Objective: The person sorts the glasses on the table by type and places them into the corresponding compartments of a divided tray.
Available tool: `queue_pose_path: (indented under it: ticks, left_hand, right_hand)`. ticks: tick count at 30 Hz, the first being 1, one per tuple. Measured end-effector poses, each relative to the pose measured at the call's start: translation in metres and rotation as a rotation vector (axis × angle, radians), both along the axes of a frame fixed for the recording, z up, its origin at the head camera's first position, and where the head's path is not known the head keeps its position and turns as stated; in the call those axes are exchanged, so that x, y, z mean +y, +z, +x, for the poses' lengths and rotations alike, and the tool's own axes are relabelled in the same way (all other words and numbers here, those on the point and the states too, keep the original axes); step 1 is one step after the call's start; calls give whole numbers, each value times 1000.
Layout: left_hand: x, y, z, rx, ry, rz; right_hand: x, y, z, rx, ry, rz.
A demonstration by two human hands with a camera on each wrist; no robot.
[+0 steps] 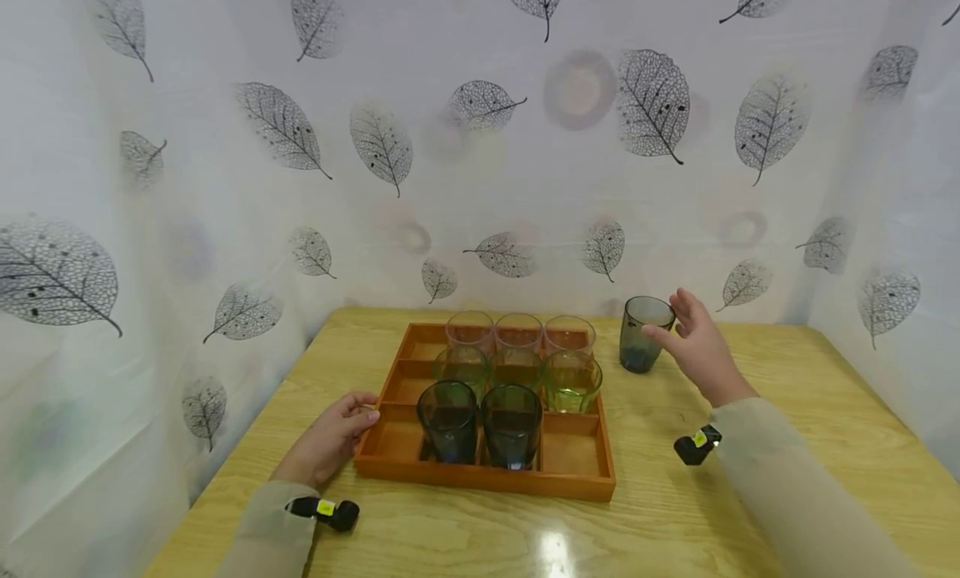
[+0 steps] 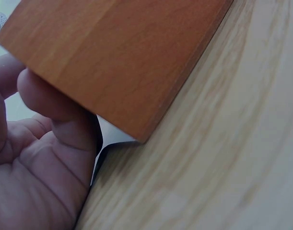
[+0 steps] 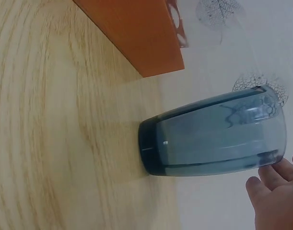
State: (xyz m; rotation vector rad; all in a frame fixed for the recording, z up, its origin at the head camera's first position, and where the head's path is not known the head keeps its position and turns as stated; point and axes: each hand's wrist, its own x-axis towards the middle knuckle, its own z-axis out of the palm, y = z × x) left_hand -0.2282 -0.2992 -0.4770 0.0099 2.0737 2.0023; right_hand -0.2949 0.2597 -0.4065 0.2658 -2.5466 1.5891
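My left hand (image 1: 330, 436) rests against the left side of a brown wooden tray (image 1: 480, 475), thumb and fingertips at its outer wall. In the left wrist view the thumb bends close along that wall (image 2: 112, 72). The divided tray holds glasses in rows: clear ones (image 1: 517, 332) at the back, green-tinted ones (image 1: 572, 382) in the middle, and two dark grey glasses (image 1: 447, 424) in front. Right of the tray, another grey glass (image 1: 637, 345) stands upright on the table. My right hand (image 1: 701, 353) is at its rim, thumb in front, fingers loosely extended on the far right side.
The front right compartment (image 1: 573, 455) of the tray has bare wood showing. A wood-grain table (image 1: 420, 528) lies under everything. A pale curtain (image 1: 465, 195) printed with leaves hangs behind the table and along both sides.
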Motion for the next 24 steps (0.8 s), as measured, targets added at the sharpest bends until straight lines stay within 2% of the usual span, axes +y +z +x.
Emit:
queue_pose_path:
  ticks: [10, 17, 24]
  left_hand:
    - [0, -1, 0, -13, 12, -7]
    - [-3, -3, 1, 27, -39, 27]
    - [-3, -4, -1, 45, -39, 23]
  right_hand:
    - [-6, -13, -15, -51, -14, -59]
    - [-9, -20, -20, -81, -26, -71]
    - [-10, -28, -26, -107, -84, -19]
